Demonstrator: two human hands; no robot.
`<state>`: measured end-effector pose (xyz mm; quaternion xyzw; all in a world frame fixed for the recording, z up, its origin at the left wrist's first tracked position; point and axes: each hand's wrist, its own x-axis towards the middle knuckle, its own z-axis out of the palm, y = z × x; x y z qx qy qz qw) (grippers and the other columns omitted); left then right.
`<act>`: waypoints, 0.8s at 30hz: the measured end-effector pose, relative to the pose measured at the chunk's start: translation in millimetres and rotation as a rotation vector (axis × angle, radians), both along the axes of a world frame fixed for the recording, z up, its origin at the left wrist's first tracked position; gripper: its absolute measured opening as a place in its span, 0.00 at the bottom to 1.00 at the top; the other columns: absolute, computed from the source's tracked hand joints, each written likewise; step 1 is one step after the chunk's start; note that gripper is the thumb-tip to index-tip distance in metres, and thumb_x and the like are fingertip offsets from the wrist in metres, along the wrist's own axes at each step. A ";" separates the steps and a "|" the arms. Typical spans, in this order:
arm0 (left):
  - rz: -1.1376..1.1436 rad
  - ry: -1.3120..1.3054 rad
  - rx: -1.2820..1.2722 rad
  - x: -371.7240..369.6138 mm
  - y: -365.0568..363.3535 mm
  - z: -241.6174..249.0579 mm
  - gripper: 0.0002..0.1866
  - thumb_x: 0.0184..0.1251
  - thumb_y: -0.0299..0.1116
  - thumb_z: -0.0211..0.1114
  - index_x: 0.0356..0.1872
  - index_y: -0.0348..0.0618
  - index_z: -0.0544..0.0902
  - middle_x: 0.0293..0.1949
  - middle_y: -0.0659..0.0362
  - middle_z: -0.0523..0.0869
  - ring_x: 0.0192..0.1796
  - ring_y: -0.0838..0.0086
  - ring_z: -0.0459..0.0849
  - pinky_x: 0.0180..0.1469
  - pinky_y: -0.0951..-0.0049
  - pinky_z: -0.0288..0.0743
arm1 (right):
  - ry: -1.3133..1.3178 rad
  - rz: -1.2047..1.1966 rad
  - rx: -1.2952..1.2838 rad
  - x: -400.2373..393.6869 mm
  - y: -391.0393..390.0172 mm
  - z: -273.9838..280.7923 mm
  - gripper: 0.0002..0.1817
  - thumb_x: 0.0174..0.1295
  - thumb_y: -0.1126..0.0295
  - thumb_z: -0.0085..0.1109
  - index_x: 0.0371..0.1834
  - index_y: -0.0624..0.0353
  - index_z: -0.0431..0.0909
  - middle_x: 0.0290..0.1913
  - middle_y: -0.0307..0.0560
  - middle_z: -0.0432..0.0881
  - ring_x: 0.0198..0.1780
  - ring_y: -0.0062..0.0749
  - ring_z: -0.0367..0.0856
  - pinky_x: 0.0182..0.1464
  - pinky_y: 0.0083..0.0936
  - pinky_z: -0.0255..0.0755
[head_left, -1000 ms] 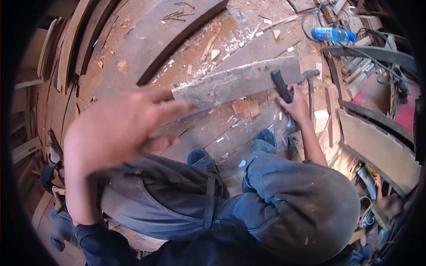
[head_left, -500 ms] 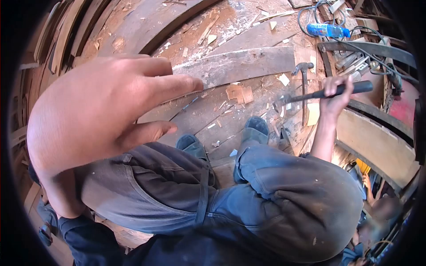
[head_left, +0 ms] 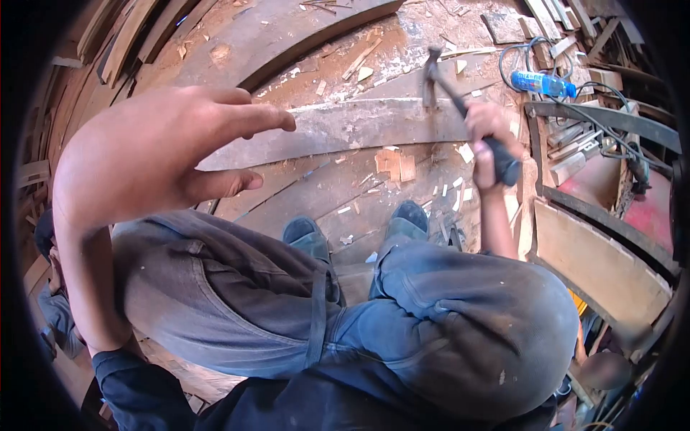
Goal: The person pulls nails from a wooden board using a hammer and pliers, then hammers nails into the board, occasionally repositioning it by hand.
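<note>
My right hand [head_left: 492, 140] is closed round the dark handle of a hammer [head_left: 449, 86]. Its metal head is tipped up and overlaps the right end of a curved grey-brown plank [head_left: 352, 126] lying across the floor. On the left, my left hand [head_left: 158, 151] hangs in the air close to the camera, with thumb and fingers apart and nothing between them. Its fingertips overlap the plank's left part in this view. Below the plank are my two sandalled feet [head_left: 307, 235], and small flat wood scraps [head_left: 395, 165] lie just in front of them.
Another thick curved beam [head_left: 316, 39] lies farther off. At right are a blue-labelled bottle [head_left: 543, 84], cables, wood offcuts and a pale curved board [head_left: 600, 262]. Boards [head_left: 133, 43] stack at upper left. Other people [head_left: 61, 309] sit at lower left and lower right.
My right hand has swung the hammer up and to the left, from beside the plank to over its right end. My left hand stays spread, slightly farther left. The view has shifted a little.
</note>
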<state>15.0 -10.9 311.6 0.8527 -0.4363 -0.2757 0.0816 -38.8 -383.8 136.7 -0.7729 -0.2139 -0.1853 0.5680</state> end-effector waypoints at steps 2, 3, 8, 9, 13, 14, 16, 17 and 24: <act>0.027 0.025 0.023 2.4 -2.9 1.4 0.33 0.60 0.50 0.71 0.66 0.48 0.78 0.49 0.49 0.86 0.48 0.54 0.88 0.47 0.58 0.83 | -0.013 -0.005 -0.047 -24.8 -1.7 -12.8 0.14 0.53 0.60 0.56 0.24 0.61 0.70 0.30 0.47 0.76 0.38 0.38 0.76 0.64 0.53 0.71; 0.041 0.046 0.035 1.5 -4.2 0.7 0.33 0.60 0.50 0.71 0.66 0.48 0.78 0.49 0.49 0.86 0.48 0.54 0.88 0.48 0.58 0.83 | 0.026 -0.020 -0.121 -36.6 -6.7 -14.5 0.16 0.54 0.58 0.57 0.25 0.62 0.70 0.35 0.52 0.80 0.46 0.44 0.80 0.68 0.59 0.67; -0.044 0.013 0.006 13.3 -19.6 -6.7 0.33 0.62 0.51 0.70 0.66 0.46 0.78 0.50 0.48 0.86 0.48 0.52 0.87 0.49 0.57 0.82 | 0.047 -0.073 -0.216 -78.0 -9.9 -27.7 0.11 0.56 0.65 0.58 0.29 0.62 0.71 0.48 0.59 0.83 0.67 0.62 0.76 0.70 0.61 0.66; -0.057 0.014 0.001 15.2 -24.4 -8.2 0.33 0.62 0.51 0.69 0.66 0.45 0.77 0.50 0.47 0.86 0.48 0.52 0.87 0.49 0.56 0.82 | 0.035 -0.051 -0.293 -88.2 -9.9 -40.9 0.10 0.55 0.67 0.59 0.30 0.63 0.72 0.50 0.59 0.82 0.68 0.63 0.74 0.70 0.61 0.67; -0.086 0.009 0.023 19.7 -42.2 -12.1 0.33 0.64 0.50 0.69 0.66 0.43 0.77 0.50 0.47 0.86 0.48 0.51 0.87 0.50 0.55 0.82 | 0.149 0.018 -0.349 -115.9 1.1 -46.2 0.09 0.51 0.79 0.61 0.35 0.64 0.74 0.57 0.60 0.79 0.70 0.69 0.70 0.69 0.56 0.70; -0.087 0.017 0.021 20.0 -45.7 -11.4 0.32 0.64 0.49 0.69 0.66 0.43 0.77 0.50 0.47 0.86 0.49 0.51 0.87 0.51 0.55 0.82 | 0.153 -0.011 -0.349 -120.1 -3.0 -47.7 0.09 0.50 0.80 0.61 0.35 0.64 0.74 0.58 0.61 0.80 0.70 0.70 0.70 0.69 0.56 0.70; -0.082 0.047 0.012 20.1 -49.2 -8.0 0.32 0.65 0.48 0.69 0.66 0.43 0.77 0.50 0.47 0.86 0.50 0.51 0.86 0.51 0.55 0.81 | 0.163 -0.063 -0.345 -126.1 -13.2 -49.6 0.10 0.49 0.81 0.60 0.36 0.64 0.74 0.59 0.62 0.80 0.71 0.72 0.70 0.69 0.56 0.70; -0.076 0.068 0.007 20.1 -50.2 -4.6 0.32 0.65 0.48 0.70 0.66 0.43 0.77 0.50 0.48 0.86 0.50 0.52 0.86 0.52 0.56 0.81 | 0.154 -0.063 -0.352 -126.7 -20.2 -49.5 0.11 0.49 0.82 0.58 0.37 0.64 0.76 0.61 0.64 0.79 0.71 0.73 0.69 0.69 0.56 0.69; 0.287 0.350 -0.113 47.5 -1.1 -52.5 0.27 0.67 0.39 0.69 0.66 0.45 0.78 0.52 0.51 0.86 0.54 0.60 0.85 0.58 0.60 0.77 | 0.309 -0.028 -0.414 -126.1 -56.9 -22.6 0.19 0.50 0.83 0.55 0.48 0.63 0.81 0.66 0.65 0.77 0.72 0.63 0.71 0.71 0.48 0.70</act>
